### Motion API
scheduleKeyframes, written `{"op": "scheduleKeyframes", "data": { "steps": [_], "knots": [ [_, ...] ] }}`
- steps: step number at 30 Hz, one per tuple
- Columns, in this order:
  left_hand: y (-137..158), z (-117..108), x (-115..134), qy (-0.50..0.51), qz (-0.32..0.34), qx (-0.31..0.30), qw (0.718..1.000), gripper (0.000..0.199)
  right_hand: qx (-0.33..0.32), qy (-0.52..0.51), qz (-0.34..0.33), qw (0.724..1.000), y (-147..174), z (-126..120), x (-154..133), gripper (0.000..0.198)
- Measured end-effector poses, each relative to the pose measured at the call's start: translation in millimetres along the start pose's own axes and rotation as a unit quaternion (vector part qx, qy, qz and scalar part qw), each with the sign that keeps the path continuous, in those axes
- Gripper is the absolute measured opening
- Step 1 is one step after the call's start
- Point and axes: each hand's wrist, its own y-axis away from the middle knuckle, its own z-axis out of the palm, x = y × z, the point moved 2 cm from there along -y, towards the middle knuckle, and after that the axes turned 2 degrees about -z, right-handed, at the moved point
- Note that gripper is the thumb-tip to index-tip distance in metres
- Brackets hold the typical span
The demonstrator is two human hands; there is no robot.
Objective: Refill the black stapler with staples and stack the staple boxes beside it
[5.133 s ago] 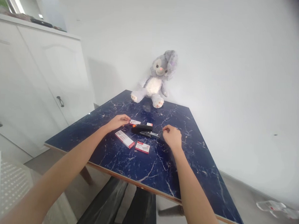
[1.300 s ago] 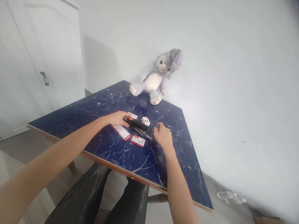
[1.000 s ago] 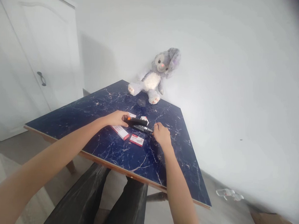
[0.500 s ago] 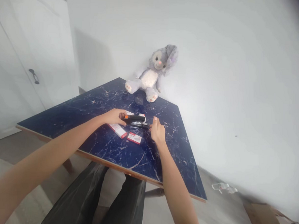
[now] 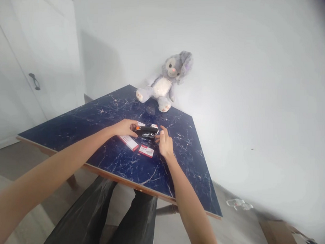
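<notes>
A black stapler (image 5: 146, 130) with an orange patch lies over the middle of the table, its front end pointing right. My left hand (image 5: 126, 128) grips its rear end, thumb below and fingers behind. At the stapler's front end is my right hand (image 5: 165, 142), with the index finger and thumb raised apart and the lower fingertips against or very near the metal end. Under and in front of the stapler lie a long white-and-red box (image 5: 129, 143) and a small red-and-white staple box (image 5: 146, 151). Another small white box (image 5: 154, 126) shows behind the stapler, partly covered.
The dark blue marbled table (image 5: 123, 167) has a wooden edge towards me. At its far corner a grey plush toy (image 5: 163, 84) leans on the wall. A white cabinet (image 5: 34, 53) stands left. On the floor at right are a clear plastic item (image 5: 239, 204) and a cardboard box (image 5: 279, 236).
My right hand has moved left, and the metal part that stuck out of the stapler's front is now in its body. The right index finger has lifted away. The left hand keeps its grip.
</notes>
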Motion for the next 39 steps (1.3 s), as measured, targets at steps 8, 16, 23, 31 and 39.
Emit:
{"op": "scheduleKeyframes", "data": {
  "steps": [8,16,23,31,39],
  "knots": [
    [-1.0,-0.1,-3.5,-0.007,-0.011,0.016,1.0,0.045,-0.01,-0.032,0.005,0.999,1.2,0.9,8.7,0.067],
    [-0.1,0.4,-3.4,-0.002,-0.012,0.015,1.0,0.043,-0.014,-0.043,-0.009,0.999,2.3,0.0,9.9,0.068],
    [0.0,-0.3,-2.0,-0.01,-0.006,0.011,1.0,0.038,-0.014,-0.048,-0.005,0.999,2.8,0.6,9.8,0.066],
    [0.3,-0.4,-1.6,-0.013,-0.011,0.011,1.0,0.038,-0.021,-0.039,-0.007,0.999,3.2,0.6,8.5,0.067],
    [-0.9,-1.6,1.0,-0.008,-0.014,0.005,1.0,0.042,-0.017,-0.035,-0.005,0.999,4.9,2.1,8.6,0.064]
  ]
}}
